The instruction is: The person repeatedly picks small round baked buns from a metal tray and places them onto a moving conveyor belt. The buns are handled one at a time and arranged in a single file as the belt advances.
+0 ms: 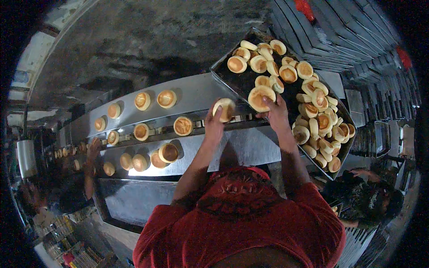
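Note:
Between the fingers and thumb of my left hand (215, 124) is a round baked bun (225, 110), slightly blurred, held above the chain conveyor (197, 124). My right hand (279, 115) grips another flat round bun (259, 97) by its near edge, thumb on its browned face. That bun is over the left side of a dark metal baking tray (285, 100). Many similar buns (324, 121) are heaped along the tray's right side. A looser group of buns (258, 63) lies toward its far corner.
Several buns (167, 98) lie on the far steel ledge (191, 88); others (139, 162) rest on the near ledge (201, 150). A bun (183, 126) sits on the conveyor. Another person's arm (90, 167) reaches in at left. Another person (365, 194) is at lower right. Stacked trays (335, 33) stand beyond.

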Demonstrator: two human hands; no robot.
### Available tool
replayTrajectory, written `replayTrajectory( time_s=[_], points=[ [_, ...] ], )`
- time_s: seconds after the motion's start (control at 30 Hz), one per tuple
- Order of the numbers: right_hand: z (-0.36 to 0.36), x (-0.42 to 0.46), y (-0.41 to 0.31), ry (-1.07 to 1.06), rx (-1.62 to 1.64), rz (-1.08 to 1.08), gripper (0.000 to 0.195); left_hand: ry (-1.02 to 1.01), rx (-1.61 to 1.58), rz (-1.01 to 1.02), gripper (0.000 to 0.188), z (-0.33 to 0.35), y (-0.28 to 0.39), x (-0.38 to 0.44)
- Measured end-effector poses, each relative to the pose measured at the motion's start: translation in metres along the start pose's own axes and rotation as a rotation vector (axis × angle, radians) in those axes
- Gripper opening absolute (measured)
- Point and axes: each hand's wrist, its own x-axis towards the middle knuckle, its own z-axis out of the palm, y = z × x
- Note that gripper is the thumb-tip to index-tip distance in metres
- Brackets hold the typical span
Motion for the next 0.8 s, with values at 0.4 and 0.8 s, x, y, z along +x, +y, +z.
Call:
replayTrajectory(
  time_s=[0.4,0.8],
  points=[
    [0.033,-0.033,0.107,-0.143,-1.372,-0.364,0.038,0.066,1.093,0.492,0.031,0.023,0.020,0.032],
    [-0.282,0.092,-0.080,0.275,-0.561,-0.253,0.059,-0.540,1.548,0.566,0.044,0.172,-0.045,0.158]
  ],
)
